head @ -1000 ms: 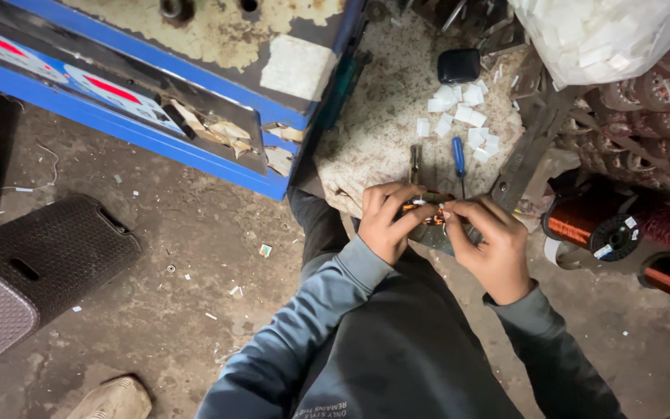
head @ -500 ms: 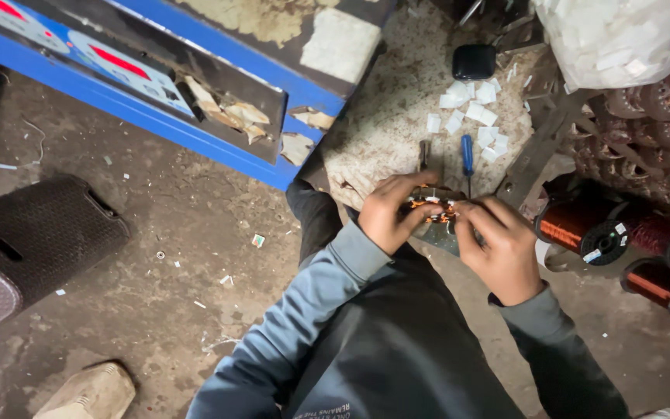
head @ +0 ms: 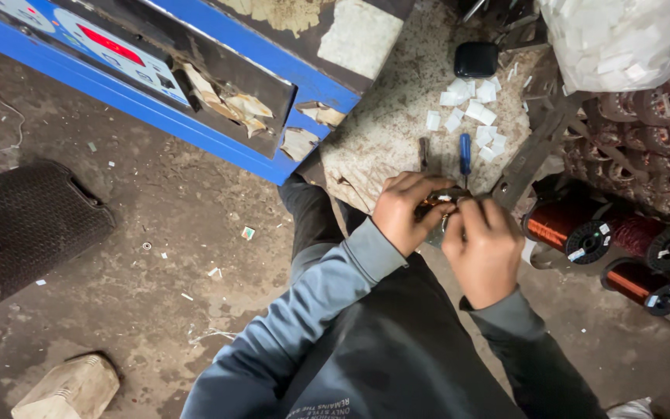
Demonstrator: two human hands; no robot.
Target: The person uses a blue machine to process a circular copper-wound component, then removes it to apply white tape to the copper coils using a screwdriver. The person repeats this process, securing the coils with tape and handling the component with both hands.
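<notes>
Curling together at lap: left hand (head: pixel 403 213), right hand (head: pixel 485 250), fingers pinching small copper-wound part (head: pixel 437 203).

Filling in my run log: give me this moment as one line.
left hand: holds small copper-wound part | right hand: fingers on same part | screwdriver, white slips on slab beyond | copper spools at right

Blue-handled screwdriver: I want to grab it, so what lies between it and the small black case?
In the head view, small white paper slips lie between the blue-handled screwdriver and the black case.
</notes>
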